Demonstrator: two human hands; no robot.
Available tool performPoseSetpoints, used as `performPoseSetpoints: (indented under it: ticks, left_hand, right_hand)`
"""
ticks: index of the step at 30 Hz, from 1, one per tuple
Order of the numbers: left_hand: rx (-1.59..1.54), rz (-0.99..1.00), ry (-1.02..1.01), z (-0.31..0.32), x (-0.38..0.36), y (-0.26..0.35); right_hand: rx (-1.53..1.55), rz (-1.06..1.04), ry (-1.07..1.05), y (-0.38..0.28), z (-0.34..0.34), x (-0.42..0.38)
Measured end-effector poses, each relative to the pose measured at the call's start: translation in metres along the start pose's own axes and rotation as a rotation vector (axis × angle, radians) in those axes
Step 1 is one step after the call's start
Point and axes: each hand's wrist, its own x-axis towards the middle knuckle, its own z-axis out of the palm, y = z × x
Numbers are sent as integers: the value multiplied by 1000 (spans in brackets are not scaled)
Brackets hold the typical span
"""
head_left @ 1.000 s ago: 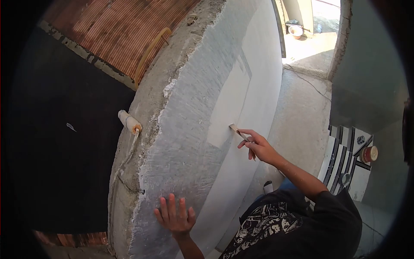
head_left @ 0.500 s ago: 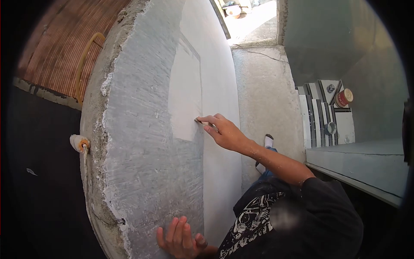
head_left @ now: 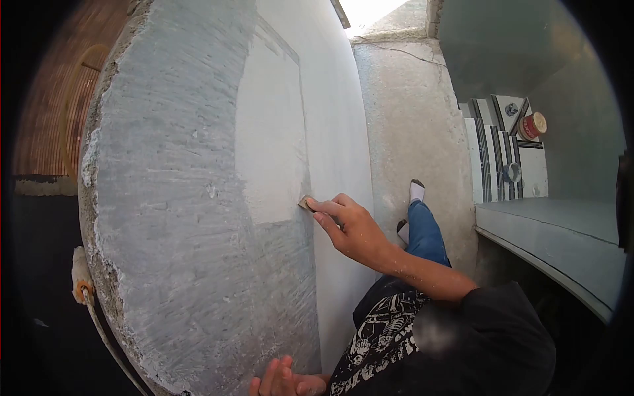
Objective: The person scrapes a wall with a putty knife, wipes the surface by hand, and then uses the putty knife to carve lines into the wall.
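Note:
My right hand (head_left: 353, 231) pinches a small flat tan piece (head_left: 305, 202) between thumb and fingers. Its exact kind is hard to make out. The piece meets the wall at the lower right edge of a smooth whitish patch (head_left: 272, 138). Around that patch the wall (head_left: 172, 218) is rough grey plaster, while a smooth white strip (head_left: 330, 132) runs along its right side. At the bottom edge of the view, my left hand (head_left: 285, 381) is held with loosely bent fingers apart and nothing in it; part of it is cut off.
A paint roller (head_left: 82, 277) hangs by the wall's broken left edge (head_left: 109, 264). Right of the wall is a concrete floor (head_left: 422, 125) with my feet on it. Striped tiles (head_left: 492, 158), a red-and-cream tub (head_left: 532, 125) and a tape-like ring (head_left: 512, 173) lie beyond a ledge (head_left: 541, 251).
My right hand with the tan piece has moved slightly down and right along the patch's edge. My left hand has dropped lower, partly out of view. The camera view has shifted.

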Motion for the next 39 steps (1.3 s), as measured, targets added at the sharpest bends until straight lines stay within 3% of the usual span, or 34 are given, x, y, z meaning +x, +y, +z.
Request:
performPoseSetpoints:
  ticks: [6,9,39]
  left_hand:
    - [-36,22,135,11,-11,-4]
    - [25,24,21,1,-16,-6]
    - [56,-95,128,13,-6,11]
  right_hand:
    - [-37,-23,29,3,4,4]
    - [-7,-4,54,4,7,1]
    - [-3,-72,72,13,9,-1]
